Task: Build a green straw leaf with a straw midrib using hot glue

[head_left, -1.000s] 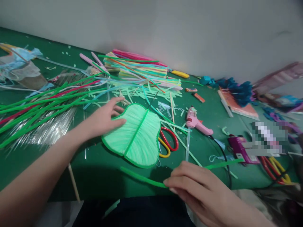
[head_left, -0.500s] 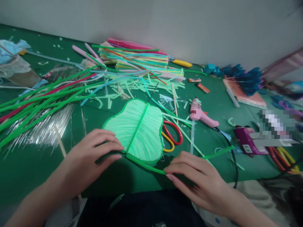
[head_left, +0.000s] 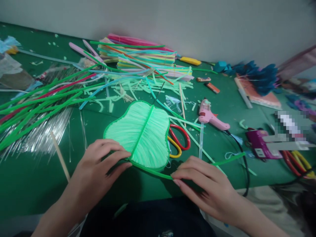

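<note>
A light green leaf (head_left: pixel 153 135) made of pipe cleaners, with a darker green rim and midrib, lies in the middle in front of me. My left hand (head_left: pixel 106 161) pinches its near tip between thumb and fingers, where one end of a green pipe cleaner (head_left: pixel 153 172) meets the leaf. That pipe cleaner runs along the leaf's near edge into my right hand (head_left: pixel 199 184), whose thumb and fingertips are closed on it. Its free end sticks out beyond the right hand. Red-and-yellow handled scissors (head_left: pixel 189 140) lie partly under the leaf.
A pink glue gun (head_left: pixel 212 119) with a black cord lies to the right, near a purple device (head_left: pixel 261 144). Bundled pipe cleaners (head_left: pixel 148 59) and cut scraps are behind the leaf. Green stems and clear strands (head_left: pixel 46 131) spread on the left, beside a wooden stick (head_left: pixel 60 156).
My left thumb and fingers have shifted slightly right and closed in on the leaf's near tip and the pipe cleaner's end. The right hand keeps its hold. The view has shifted slightly.
</note>
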A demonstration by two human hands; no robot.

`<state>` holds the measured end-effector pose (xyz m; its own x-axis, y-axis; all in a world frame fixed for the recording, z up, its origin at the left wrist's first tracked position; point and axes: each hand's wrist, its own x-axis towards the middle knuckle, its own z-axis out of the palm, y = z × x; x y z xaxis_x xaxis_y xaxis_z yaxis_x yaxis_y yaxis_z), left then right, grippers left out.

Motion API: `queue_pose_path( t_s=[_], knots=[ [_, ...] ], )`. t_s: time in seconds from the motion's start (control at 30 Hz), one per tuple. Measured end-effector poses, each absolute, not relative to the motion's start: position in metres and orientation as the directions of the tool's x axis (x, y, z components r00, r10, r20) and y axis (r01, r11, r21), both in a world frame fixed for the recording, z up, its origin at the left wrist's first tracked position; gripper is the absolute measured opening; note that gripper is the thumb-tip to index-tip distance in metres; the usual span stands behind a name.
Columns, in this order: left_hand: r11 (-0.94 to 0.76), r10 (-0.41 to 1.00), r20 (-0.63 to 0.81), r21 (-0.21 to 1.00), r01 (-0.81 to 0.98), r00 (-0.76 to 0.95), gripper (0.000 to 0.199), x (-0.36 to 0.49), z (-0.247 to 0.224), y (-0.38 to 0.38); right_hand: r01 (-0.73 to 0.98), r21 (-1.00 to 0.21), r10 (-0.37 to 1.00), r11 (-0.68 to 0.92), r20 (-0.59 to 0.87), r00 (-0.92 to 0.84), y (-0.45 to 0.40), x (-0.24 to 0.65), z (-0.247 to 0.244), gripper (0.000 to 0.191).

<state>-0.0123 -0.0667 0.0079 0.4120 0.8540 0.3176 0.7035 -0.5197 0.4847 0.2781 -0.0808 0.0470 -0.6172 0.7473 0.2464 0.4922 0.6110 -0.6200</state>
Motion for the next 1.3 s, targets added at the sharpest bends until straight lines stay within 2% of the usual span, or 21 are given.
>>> queue_pose_path(
  t_s=[0.4, 0.63, 0.9, 1.03, 1.3],
  knots=[
    [-0.573, 0.815, 0.357, 0.381, 0.726, 0.456, 0.022, -0.0114, 0.0067, -0.0695, 0.491, -0.649, 0.769, 0.581, 0.238, -0.594, -0.0833, 0.2782, 0.0426, 0.019],
    [-0.549, 0.835, 0.303, 0.432, 0.715, 0.459, 0.016, -0.0089, 0.0099, -0.0638, 0.506, -0.638, 0.768, 0.581, 0.226, -0.599, -0.0834, 0.2806, 0.0413, 0.018],
    [-0.531, 0.847, 0.299, 0.461, 0.711, 0.439, 0.014, -0.0089, 0.0117, -0.0636, 0.543, -0.502, 0.711, 0.674, 0.24, -0.661, -0.081, 0.2805, 0.0414, 0.018],
    [-0.495, 0.869, 0.278, 0.51, 0.703, 0.41, 0.013, -0.0109, 0.0116, -0.0642, 0.534, -0.48, 0.687, 0.696, 0.227, -0.69, -0.0798, 0.2852, 0.0404, 0.023],
    [-0.495, 0.869, 0.33, 0.532, 0.687, 0.37, 0.013, -0.0066, 0.0092, -0.0635, 0.54, -0.463, 0.682, 0.703, 0.225, -0.696, -0.0767, 0.2847, 0.0414, 0.02]
  ],
)
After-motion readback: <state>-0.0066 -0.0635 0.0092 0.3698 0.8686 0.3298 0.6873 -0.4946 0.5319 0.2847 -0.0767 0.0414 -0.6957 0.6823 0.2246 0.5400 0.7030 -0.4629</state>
